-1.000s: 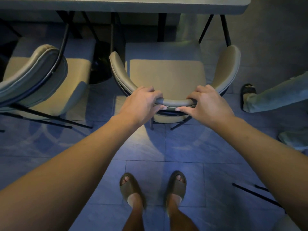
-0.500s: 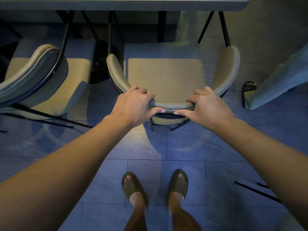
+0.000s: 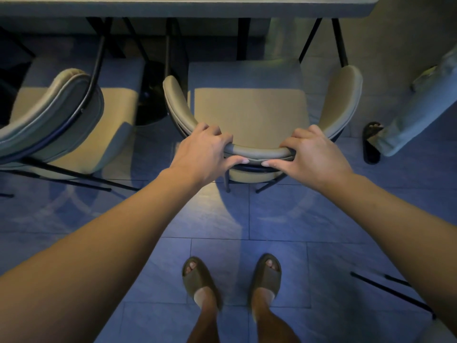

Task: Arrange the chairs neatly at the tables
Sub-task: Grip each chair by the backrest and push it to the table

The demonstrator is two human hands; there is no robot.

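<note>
At the far left, a second beige padded chair with a curved back on a thin black metal frame [image 3: 66, 125] stands turned at an angle to the long grey table top [image 3: 188, 7], its seat only partly beneath the edge; it reads as not yet squared up. Next along, the left hand [image 3: 201, 152] grips the top rail of the beige upholstered tub chair with a curved wrap-around back [image 3: 249, 110], fingers curled over the rail and the thumb pressed against its outer face. The chair sits straight ahead, its seat front under the table edge between the black table legs, its back toward the person. The right hand [image 3: 312, 154] holds the same rail just beyond, fingers wrapped over the top, thumb underneath, the two thumbs nearly meeting.

The step in hand appears to be sliding this chair in. To do it well, both hands should push evenly so the chair stays square to the table edge, keeping its armrests away from the slanted black legs on either side. At the far right, another person's grey trouser leg and dark sandal [image 3: 371, 142] stand near the chair's right arm, so any sideways swing that way is best avoided.
</note>
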